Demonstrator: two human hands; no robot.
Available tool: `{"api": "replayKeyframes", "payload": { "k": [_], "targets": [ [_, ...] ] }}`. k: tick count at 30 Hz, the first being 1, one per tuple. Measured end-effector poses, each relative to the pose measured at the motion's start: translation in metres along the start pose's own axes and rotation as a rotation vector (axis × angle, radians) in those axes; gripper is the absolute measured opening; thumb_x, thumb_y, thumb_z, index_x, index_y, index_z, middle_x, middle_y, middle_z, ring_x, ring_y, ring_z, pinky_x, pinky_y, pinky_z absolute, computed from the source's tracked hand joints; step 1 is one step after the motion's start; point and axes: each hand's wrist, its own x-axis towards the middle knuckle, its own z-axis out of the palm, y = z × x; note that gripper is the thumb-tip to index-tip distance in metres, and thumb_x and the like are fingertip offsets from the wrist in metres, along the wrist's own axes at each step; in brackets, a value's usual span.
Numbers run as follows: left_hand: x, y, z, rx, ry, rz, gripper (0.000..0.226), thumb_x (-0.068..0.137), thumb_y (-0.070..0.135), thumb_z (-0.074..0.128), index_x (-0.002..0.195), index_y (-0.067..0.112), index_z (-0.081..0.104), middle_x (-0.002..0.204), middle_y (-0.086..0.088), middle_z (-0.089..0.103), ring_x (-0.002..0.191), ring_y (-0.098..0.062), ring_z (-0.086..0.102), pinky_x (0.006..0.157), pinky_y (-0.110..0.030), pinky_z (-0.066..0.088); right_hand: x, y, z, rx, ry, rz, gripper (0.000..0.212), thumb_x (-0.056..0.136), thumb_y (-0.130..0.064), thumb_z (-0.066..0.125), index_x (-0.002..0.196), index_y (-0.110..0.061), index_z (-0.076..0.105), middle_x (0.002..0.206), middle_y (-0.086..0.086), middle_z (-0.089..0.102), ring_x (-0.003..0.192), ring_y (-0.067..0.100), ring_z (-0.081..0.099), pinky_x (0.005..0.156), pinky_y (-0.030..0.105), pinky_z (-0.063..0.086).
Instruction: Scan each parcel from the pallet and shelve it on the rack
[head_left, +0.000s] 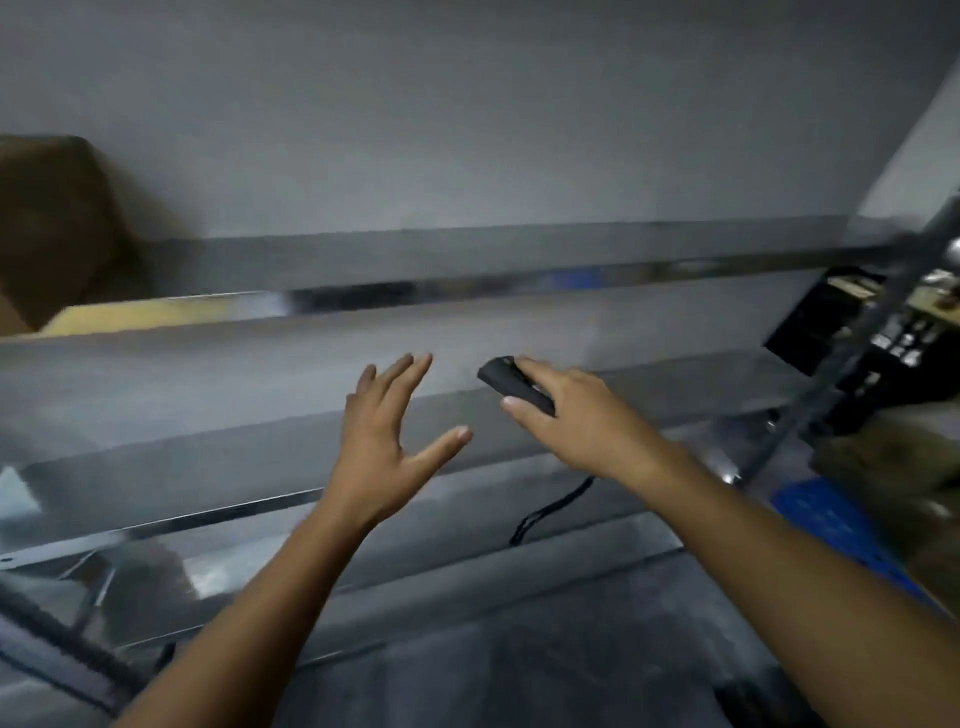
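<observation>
My right hand (576, 415) grips a small black handheld scanner (511, 384), and a black strap (550, 509) hangs below the wrist. My left hand (387, 431) is raised beside it with fingers spread and nothing in it. Both hands are in front of the grey metal rack (467, 249), whose shelves run across the blurred view. A brown cardboard parcel (57, 223) sits on the upper shelf at the far left. At the lower right lies a blue pallet (831, 525).
A dark rack upright (857, 358) slants down the right side, with black crates or boxes (831, 322) behind it. Brown packages (904, 467) lie at the right edge over the pallet. Grey floor (519, 649) shows below the arms.
</observation>
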Motion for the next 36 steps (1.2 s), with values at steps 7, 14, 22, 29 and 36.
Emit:
{"api": "replayKeyframes", "payload": {
  "k": [7,14,22,29,36],
  "targets": [
    [-0.050,0.163,0.208,-0.213,-0.355,0.163,0.086,0.085,0.067,0.069,0.158,0.035,0.034,0.159,0.007,0.038,0.150,-0.017,0.032,0.123,-0.046,0.028,-0.230,0.215,-0.054,-0.014,0.129,0.495,0.067,0.094,-0.068,0.042,0.152,-0.035,0.031,0.132,0.019,0.057,0.123,0.037,0.052,0.098,0.044,0.046],
    [-0.131,0.311,0.386,-0.450,-0.813,0.377,0.072,0.086,0.046,0.078,0.146,0.029,0.043,0.148,0.005,0.048,0.137,-0.005,0.044,0.110,-0.005,0.024,-0.457,0.334,-0.099,-0.005,0.186,0.937,0.076,0.088,-0.077,0.039,0.153,-0.039,0.028,0.136,0.013,0.055,0.123,0.033,0.053,0.098,0.043,0.047],
    [-0.214,0.414,0.557,-0.548,-1.240,0.563,0.079,0.079,0.089,0.051,0.148,0.053,0.035,0.151,0.031,0.031,0.140,0.019,0.026,0.109,-0.008,0.025,-0.623,0.412,-0.098,0.040,0.287,1.333,0.068,0.092,-0.070,0.043,0.153,-0.045,0.027,0.112,0.009,0.055,0.103,0.031,0.058,0.086,0.043,0.054],
    [-0.259,0.483,0.687,-0.413,-1.514,0.600,0.083,0.088,0.072,0.055,0.157,0.035,0.031,0.160,0.016,0.026,0.147,-0.005,0.029,0.114,-0.025,0.030,-0.686,0.506,-0.099,0.036,0.251,1.548,0.063,0.093,-0.068,0.043,0.150,-0.049,0.025,0.100,0.013,0.052,0.096,0.038,0.058,0.083,0.047,0.054],
    [-0.277,0.540,0.779,-0.347,-1.391,0.736,0.079,0.092,0.057,0.067,0.157,0.026,0.033,0.163,0.007,0.024,0.153,-0.017,0.021,0.124,-0.036,0.024,-0.722,0.587,-0.106,0.080,0.244,1.556,0.066,0.078,-0.085,0.028,0.139,-0.059,0.020,0.091,0.005,0.046,0.089,0.038,0.058,0.080,0.047,0.054]
  ]
}}
